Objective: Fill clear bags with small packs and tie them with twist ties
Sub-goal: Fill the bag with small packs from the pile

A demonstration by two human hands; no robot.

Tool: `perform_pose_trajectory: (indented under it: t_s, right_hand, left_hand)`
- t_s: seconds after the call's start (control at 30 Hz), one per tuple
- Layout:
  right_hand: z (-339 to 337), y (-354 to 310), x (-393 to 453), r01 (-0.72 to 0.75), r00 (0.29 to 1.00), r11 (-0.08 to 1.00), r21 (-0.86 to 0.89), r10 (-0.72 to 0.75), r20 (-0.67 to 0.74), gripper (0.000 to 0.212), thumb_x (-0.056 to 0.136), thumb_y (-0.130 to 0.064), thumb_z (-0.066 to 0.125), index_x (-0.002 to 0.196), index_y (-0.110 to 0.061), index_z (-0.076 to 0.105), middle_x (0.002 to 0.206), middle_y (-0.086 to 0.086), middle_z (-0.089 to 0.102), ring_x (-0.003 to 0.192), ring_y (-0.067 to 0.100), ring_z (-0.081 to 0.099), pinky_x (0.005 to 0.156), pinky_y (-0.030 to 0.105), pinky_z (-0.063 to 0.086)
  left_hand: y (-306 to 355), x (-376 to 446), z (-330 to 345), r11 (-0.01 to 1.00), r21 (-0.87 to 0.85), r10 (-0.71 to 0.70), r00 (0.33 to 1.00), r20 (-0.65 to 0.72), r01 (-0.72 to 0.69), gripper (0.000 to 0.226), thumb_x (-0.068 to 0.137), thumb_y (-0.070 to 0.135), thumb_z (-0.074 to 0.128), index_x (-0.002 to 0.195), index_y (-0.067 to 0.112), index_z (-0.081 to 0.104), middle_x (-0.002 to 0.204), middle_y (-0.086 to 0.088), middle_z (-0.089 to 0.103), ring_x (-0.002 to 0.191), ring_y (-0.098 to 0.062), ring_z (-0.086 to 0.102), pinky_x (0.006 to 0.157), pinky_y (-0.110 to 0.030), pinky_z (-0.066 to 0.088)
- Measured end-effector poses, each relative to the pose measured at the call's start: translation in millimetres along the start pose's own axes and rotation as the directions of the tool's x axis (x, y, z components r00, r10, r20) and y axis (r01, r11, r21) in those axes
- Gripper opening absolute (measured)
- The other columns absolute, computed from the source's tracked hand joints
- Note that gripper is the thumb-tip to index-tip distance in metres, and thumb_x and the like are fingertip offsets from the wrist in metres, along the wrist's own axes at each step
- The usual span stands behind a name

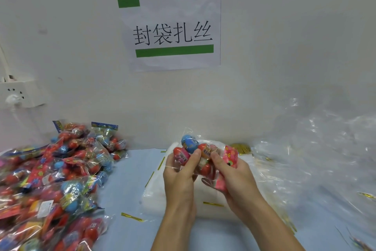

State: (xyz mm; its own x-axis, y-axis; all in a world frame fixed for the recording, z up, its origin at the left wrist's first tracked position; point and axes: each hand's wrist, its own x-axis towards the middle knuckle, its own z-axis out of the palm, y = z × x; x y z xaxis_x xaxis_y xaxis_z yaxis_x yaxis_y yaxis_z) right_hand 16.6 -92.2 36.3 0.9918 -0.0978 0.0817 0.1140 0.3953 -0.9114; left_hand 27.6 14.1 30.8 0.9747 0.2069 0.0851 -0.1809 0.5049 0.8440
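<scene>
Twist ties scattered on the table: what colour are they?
Gold twist ties, clearest in the head view.

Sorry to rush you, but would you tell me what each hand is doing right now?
Left hand: fingers curled round the clear bag of small packs.
Right hand: holds the same bag, thumb pressed on it.

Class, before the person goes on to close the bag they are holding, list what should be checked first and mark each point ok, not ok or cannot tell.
1. Both hands hold the bag: left hand and right hand grip the clear bag: ok.
2. Packs inside the bag: red and blue egg packs show through it: ok.
3. Full pack count: cannot tell.
4. Twist tie within reach: gold twist tie lies on the table below the hands: ok.
5. Tie already in hand: not ok.
6. Bag neck gathered: cannot tell.
</scene>
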Motion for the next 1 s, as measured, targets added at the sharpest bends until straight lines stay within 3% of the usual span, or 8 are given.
perform_pose_trajectory:
  t_s: [0.07, 0.17, 0.27, 0.4, 0.6, 0.73, 0.87, 1.0]
  right_hand:
    - [-5.7, -4.7, 0.4, 0.024, 0.999, 0.996, -0.091, -0.027, -0.024, 0.015, 0.098, -0.015, 0.063, 0.109, -0.009, 0.072, 0.096, 0.016, 0.078, 0.083, 0.028, 0.076, 0.067, 0.038, 0.06]
    - [-10.8, -11.9, -0.7, 0.066, 0.998, 0.981, -0.184, -0.068, -0.006, 0.013, 0.099, -0.013, 0.062, 0.101, -0.015, 0.075, 0.093, 0.013, 0.078, 0.084, 0.028, 0.077, 0.073, 0.04, 0.062]
    - [-11.0, -16.0, -2.4, 0.092, 0.996, 0.962, -0.257, -0.091, 0.019, 0.014, 0.096, -0.01, 0.065, 0.093, -0.019, 0.076, 0.087, 0.007, 0.079, 0.077, 0.024, 0.077, 0.068, 0.04, 0.062]
    - [-5.9, -17.0, -7.4, 0.081, 0.988, 0.957, -0.277, -0.04, 0.15, 0.012, 0.096, -0.014, 0.067, 0.106, -0.017, 0.073, 0.094, 0.009, 0.078, 0.084, 0.026, 0.076, 0.073, 0.045, 0.063]
    - [-5.0, -21.9, -12.7, 0.065, 0.948, 0.952, -0.299, 0.035, 0.317, 0.025, 0.088, -0.041, 0.073, 0.111, -0.031, 0.072, 0.102, 0.001, 0.077, 0.09, 0.019, 0.075, 0.084, 0.041, 0.063]
    - [-8.1, -24.8, -11.1, 0.137, 0.96, 0.937, -0.321, -0.046, 0.277, 0.014, 0.09, -0.026, 0.075, 0.104, -0.028, 0.074, 0.093, 0.002, 0.078, 0.085, 0.019, 0.076, 0.076, 0.036, 0.064]
    - [-25.5, -42.8, -7.6, 0.17, 0.97, 0.937, -0.305, -0.105, 0.217, 0.024, 0.082, -0.027, 0.078, 0.103, -0.016, 0.075, 0.087, 0.006, 0.078, 0.076, 0.015, 0.075, 0.067, 0.03, 0.061]
    - [-49.0, -68.7, -4.7, 0.254, 0.966, 0.942, -0.219, -0.256, 0.022, 0.036, 0.071, -0.036, 0.077, 0.1, -0.014, 0.078, 0.093, 0.012, 0.078, 0.078, 0.019, 0.074, 0.069, 0.033, 0.062]
  left_hand:
    - [7.4, 2.3, -7.3, 0.997, 0.056, -0.046, 0.998, 0.046, 0.043, 0.057, 0.066, 0.016, 0.086, 0.117, 0.011, 0.062, 0.105, -0.012, 0.073, 0.086, -0.019, 0.071, 0.082, -0.037, 0.054]
    - [25.8, 6.8, -20.6, 0.99, 0.112, -0.1, 0.984, 0.149, 0.083, 0.061, 0.063, 0.03, 0.087, 0.118, 0.015, 0.065, 0.103, -0.006, 0.074, 0.092, -0.022, 0.07, 0.087, -0.039, 0.054]
    - [40.1, 9.9, -29.1, 0.973, 0.23, -0.058, 0.981, 0.186, 0.014, 0.056, 0.067, 0.047, 0.079, 0.116, 0.022, 0.068, 0.103, 0.0, 0.076, 0.091, -0.019, 0.073, 0.081, -0.035, 0.055]
    - [39.1, 5.9, -23.9, 0.908, 0.417, -0.081, 0.964, 0.254, -0.033, 0.057, 0.068, 0.059, 0.08, 0.112, 0.026, 0.066, 0.098, -0.005, 0.076, 0.088, -0.024, 0.075, 0.077, -0.04, 0.062]
    - [31.5, 1.6, -19.7, 0.867, 0.477, 0.004, 0.959, 0.285, -0.145, 0.049, 0.062, 0.068, 0.066, 0.094, 0.031, 0.068, 0.088, -0.002, 0.075, 0.079, -0.021, 0.074, 0.063, -0.031, 0.06]
    - [25.3, -2.2, -12.5, 0.859, 0.49, -0.023, 0.944, 0.328, -0.149, 0.056, 0.07, 0.07, 0.057, 0.109, 0.031, 0.062, 0.1, -0.001, 0.074, 0.089, -0.02, 0.072, 0.067, -0.024, 0.057]
    - [27.4, -3.2, -5.7, 0.95, 0.311, -0.104, 0.921, 0.375, -0.019, 0.061, 0.081, 0.066, 0.048, 0.122, 0.025, 0.064, 0.114, -0.002, 0.073, 0.104, -0.021, 0.07, 0.081, -0.038, 0.056]
    - [9.9, -8.5, 9.6, 0.839, 0.506, 0.041, 0.95, 0.308, -0.2, 0.019, 0.099, 0.038, 0.052, 0.117, 0.038, 0.059, 0.117, 0.011, 0.065, 0.106, -0.007, 0.063, 0.086, -0.032, 0.056]
